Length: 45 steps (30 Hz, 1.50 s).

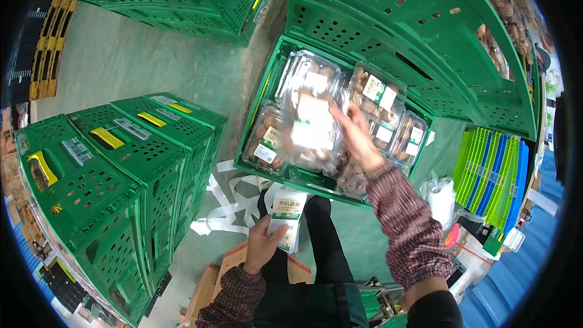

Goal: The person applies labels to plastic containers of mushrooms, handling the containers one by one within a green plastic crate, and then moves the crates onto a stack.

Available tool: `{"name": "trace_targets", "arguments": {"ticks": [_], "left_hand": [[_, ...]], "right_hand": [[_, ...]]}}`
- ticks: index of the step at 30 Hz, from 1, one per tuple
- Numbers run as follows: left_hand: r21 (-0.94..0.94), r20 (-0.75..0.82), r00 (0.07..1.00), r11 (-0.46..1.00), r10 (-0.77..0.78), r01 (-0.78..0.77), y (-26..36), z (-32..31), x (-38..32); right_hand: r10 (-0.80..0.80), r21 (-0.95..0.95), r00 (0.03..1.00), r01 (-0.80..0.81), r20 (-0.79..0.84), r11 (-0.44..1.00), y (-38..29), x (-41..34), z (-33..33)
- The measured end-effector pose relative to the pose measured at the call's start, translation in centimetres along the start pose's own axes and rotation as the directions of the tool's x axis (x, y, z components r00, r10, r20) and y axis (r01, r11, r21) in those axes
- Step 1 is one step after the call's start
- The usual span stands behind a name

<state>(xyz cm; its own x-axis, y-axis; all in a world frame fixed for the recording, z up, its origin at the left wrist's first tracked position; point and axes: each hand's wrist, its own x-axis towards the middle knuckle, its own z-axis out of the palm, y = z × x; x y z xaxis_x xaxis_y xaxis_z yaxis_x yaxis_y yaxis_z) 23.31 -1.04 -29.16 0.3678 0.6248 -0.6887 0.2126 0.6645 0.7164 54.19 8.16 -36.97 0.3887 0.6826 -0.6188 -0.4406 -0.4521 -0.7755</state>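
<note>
Above a green plastic crate [314, 187], my right hand [357, 139] grips the right side of a clear plastic clamshell pack [313, 123]. Motion blurs this pack, and glare whitens its label. Several clamshell packs of brown mushrooms lie in the crate, among them a labelled pack [375, 89] at the far side and another labelled pack [265, 141] in the near left corner. Lower down, over my lap, my left hand [266, 241] holds a strip of printed labels [288, 205] with the thumb on top. The strip bears writing and green print.
Stacked green crates [150, 155] stand on the left, with more crates [214, 0] beyond. A tall crate wall [391, 41] rises behind the packs. White backing strips [223, 205] litter the floor. Nested green and blue baskets [492, 168] and a plastic roll [441, 198] are right; cardboard [232, 259] lies near my legs.
</note>
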Motion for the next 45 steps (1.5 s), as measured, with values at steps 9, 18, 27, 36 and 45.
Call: {"name": "trace_targets", "arguments": {"ticks": [9, 18, 27, 36, 45], "left_hand": [[-0.05, 0.005, 1.0, 0.999, -0.02, 0.02, 0.2, 1.4, 0.9], [0.379, 0.281, 0.905, 0.829, 0.32, -0.411, 1.7, 4.0, 2.2], [0.413, 0.302, 0.912, 0.9, -0.278, 0.138, -5.0, 2.1, -1.7], [0.186, 0.145, 0.98, 0.977, -0.134, 0.106, -3.1, 4.6, -1.0], [0.254, 0.131, 0.989, 0.967, -0.07, 0.035, -2.9, 5.6, -0.4]], "right_hand": [[0.111, 0.096, 0.989, -0.101, -0.098, 0.99, 2.3, -3.9, 4.4], [0.114, -0.429, 0.845, 0.144, 0.522, 0.892, 2.6, -17.3, -1.3], [-0.045, -0.914, 0.998, 0.049, 0.033, 0.402, 3.8, -10.8, -15.0], [-0.244, -0.942, 0.937, -0.178, -0.251, 0.285, 11.4, -12.0, -13.8], [-0.193, -0.359, 0.954, 0.267, 0.23, 0.894, 6.2, -16.4, -6.5]]}}
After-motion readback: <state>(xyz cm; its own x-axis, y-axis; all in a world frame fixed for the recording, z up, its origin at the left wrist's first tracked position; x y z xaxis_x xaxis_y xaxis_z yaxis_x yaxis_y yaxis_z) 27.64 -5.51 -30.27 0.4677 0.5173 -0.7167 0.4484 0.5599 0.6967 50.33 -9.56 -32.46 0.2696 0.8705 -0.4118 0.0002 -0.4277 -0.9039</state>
